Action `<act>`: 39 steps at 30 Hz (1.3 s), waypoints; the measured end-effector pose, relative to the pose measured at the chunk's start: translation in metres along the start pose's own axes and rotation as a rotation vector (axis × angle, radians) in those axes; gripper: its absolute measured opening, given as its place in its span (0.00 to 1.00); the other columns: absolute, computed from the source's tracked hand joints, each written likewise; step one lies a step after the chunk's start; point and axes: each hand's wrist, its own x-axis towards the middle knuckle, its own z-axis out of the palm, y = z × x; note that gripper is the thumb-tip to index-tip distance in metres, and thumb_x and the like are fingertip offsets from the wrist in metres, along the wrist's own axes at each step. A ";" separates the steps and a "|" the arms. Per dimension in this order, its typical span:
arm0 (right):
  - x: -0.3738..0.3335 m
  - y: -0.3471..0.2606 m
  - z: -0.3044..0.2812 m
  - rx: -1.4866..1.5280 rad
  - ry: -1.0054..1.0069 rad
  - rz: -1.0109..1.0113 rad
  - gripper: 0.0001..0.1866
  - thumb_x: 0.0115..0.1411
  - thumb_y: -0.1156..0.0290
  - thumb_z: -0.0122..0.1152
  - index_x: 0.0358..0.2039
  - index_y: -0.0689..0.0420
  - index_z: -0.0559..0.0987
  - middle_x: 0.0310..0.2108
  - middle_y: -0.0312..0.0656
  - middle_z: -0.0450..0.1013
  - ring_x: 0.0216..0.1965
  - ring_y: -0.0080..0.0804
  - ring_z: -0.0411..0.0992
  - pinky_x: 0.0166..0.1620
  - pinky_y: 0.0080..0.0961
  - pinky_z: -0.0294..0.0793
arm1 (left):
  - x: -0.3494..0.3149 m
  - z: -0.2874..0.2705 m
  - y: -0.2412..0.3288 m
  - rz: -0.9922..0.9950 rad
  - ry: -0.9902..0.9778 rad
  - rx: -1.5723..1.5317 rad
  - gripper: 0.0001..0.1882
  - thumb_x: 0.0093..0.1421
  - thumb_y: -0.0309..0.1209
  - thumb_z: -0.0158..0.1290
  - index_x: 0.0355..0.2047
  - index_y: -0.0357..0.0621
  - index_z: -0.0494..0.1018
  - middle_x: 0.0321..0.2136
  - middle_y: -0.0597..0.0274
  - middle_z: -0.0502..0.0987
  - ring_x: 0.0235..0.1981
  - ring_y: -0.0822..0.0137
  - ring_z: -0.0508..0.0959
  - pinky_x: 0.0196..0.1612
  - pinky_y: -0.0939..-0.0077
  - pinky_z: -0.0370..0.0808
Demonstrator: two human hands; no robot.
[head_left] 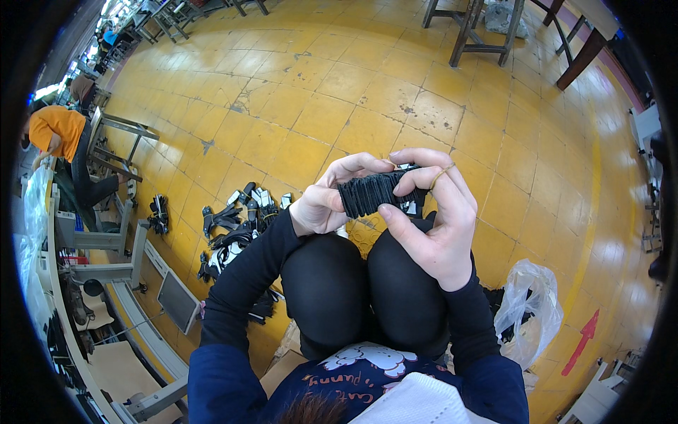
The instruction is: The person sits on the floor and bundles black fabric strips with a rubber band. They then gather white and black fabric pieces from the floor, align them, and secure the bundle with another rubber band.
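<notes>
Above my knees, both hands hold a thick stack of thin black flat pieces point(369, 195), their edges lined up in a row. My left hand point(326, 201) is closed round the stack's left end, thumb along its near side. My right hand point(443, 215) grips the right end between thumb and fingers. A tan rubber band point(442, 175) is looped over fingers of my right hand. The part of the band near the stack is hard to make out. Beyond the stack, black and white pieces show partly, hidden by my right hand.
Bundles of black and white pieces point(247, 222) lie on the yellow tiled floor to the left, with a separate black bundle point(159, 214) farther out. A clear plastic bag point(531, 311) stands at right. A metal-framed workbench point(134, 311) and a person in orange point(58, 133) are left.
</notes>
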 end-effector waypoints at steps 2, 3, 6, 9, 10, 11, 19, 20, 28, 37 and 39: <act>0.001 -0.001 0.000 0.006 -0.007 -0.002 0.12 0.43 0.77 0.68 0.26 0.59 0.72 0.42 0.49 0.73 0.42 0.38 0.73 0.46 0.29 0.71 | 0.000 -0.002 0.000 0.007 -0.025 -0.020 0.40 0.42 0.32 0.69 0.54 0.32 0.65 0.54 0.48 0.70 0.56 0.58 0.71 0.62 0.63 0.67; 0.001 0.000 0.000 0.000 -0.008 -0.008 0.12 0.43 0.77 0.68 0.27 0.59 0.72 0.42 0.48 0.73 0.42 0.38 0.73 0.46 0.29 0.72 | 0.000 -0.001 0.000 0.003 -0.025 -0.023 0.40 0.42 0.32 0.69 0.54 0.32 0.65 0.54 0.48 0.70 0.56 0.58 0.71 0.62 0.63 0.67; 0.000 0.001 -0.001 -0.013 -0.008 -0.014 0.13 0.43 0.76 0.69 0.27 0.59 0.72 0.42 0.48 0.73 0.42 0.38 0.73 0.46 0.29 0.72 | 0.000 0.000 0.000 0.002 -0.016 -0.019 0.40 0.42 0.32 0.68 0.54 0.32 0.65 0.54 0.48 0.70 0.56 0.58 0.71 0.62 0.64 0.67; 0.000 0.001 0.000 -0.016 -0.005 -0.006 0.12 0.43 0.76 0.69 0.27 0.59 0.72 0.42 0.48 0.73 0.42 0.37 0.73 0.45 0.29 0.72 | 0.000 0.000 -0.001 0.012 0.006 0.005 0.40 0.43 0.33 0.68 0.55 0.32 0.65 0.53 0.48 0.70 0.56 0.57 0.71 0.62 0.64 0.67; 0.000 0.001 0.000 -0.019 -0.005 -0.006 0.12 0.43 0.77 0.69 0.27 0.58 0.72 0.42 0.48 0.73 0.42 0.37 0.73 0.45 0.29 0.72 | 0.000 0.001 0.000 0.005 0.006 0.009 0.40 0.43 0.33 0.68 0.55 0.32 0.65 0.53 0.47 0.70 0.56 0.57 0.71 0.62 0.64 0.66; 0.000 0.001 0.000 -0.023 -0.005 -0.006 0.12 0.43 0.77 0.68 0.27 0.58 0.72 0.42 0.48 0.73 0.42 0.37 0.73 0.45 0.28 0.72 | 0.000 0.002 0.001 -0.002 0.006 0.013 0.40 0.43 0.33 0.68 0.55 0.31 0.65 0.53 0.47 0.70 0.56 0.57 0.71 0.62 0.64 0.66; 0.000 0.001 -0.001 -0.027 -0.010 -0.008 0.13 0.42 0.76 0.69 0.27 0.58 0.72 0.43 0.48 0.73 0.42 0.37 0.73 0.45 0.29 0.72 | 0.001 0.005 0.002 -0.005 0.019 0.038 0.40 0.42 0.35 0.68 0.54 0.32 0.65 0.52 0.46 0.70 0.55 0.57 0.72 0.62 0.64 0.65; 0.001 0.001 -0.001 -0.032 -0.014 -0.012 0.13 0.42 0.76 0.69 0.27 0.58 0.72 0.43 0.48 0.73 0.42 0.37 0.73 0.46 0.29 0.71 | 0.001 0.006 0.003 -0.012 0.024 0.039 0.40 0.42 0.35 0.68 0.54 0.32 0.65 0.52 0.46 0.71 0.55 0.57 0.72 0.62 0.64 0.65; 0.000 0.000 0.000 -0.050 -0.012 -0.011 0.14 0.42 0.75 0.70 0.27 0.58 0.72 0.43 0.48 0.74 0.43 0.39 0.73 0.47 0.30 0.71 | 0.000 0.006 0.003 -0.021 0.021 0.017 0.40 0.41 0.36 0.68 0.54 0.32 0.66 0.52 0.46 0.71 0.55 0.57 0.72 0.62 0.64 0.66; 0.001 -0.001 0.000 -0.043 -0.019 -0.002 0.15 0.41 0.75 0.70 0.28 0.58 0.72 0.44 0.49 0.73 0.43 0.38 0.72 0.47 0.30 0.71 | 0.000 0.011 0.003 -0.014 0.078 0.086 0.40 0.41 0.36 0.68 0.54 0.32 0.66 0.51 0.46 0.72 0.54 0.57 0.73 0.61 0.65 0.67; 0.001 -0.001 0.000 -0.047 -0.025 -0.001 0.15 0.41 0.75 0.70 0.28 0.58 0.72 0.44 0.48 0.73 0.44 0.38 0.72 0.47 0.30 0.70 | 0.000 0.012 0.003 -0.008 0.072 0.092 0.40 0.41 0.36 0.68 0.54 0.33 0.66 0.51 0.47 0.72 0.54 0.57 0.73 0.61 0.65 0.67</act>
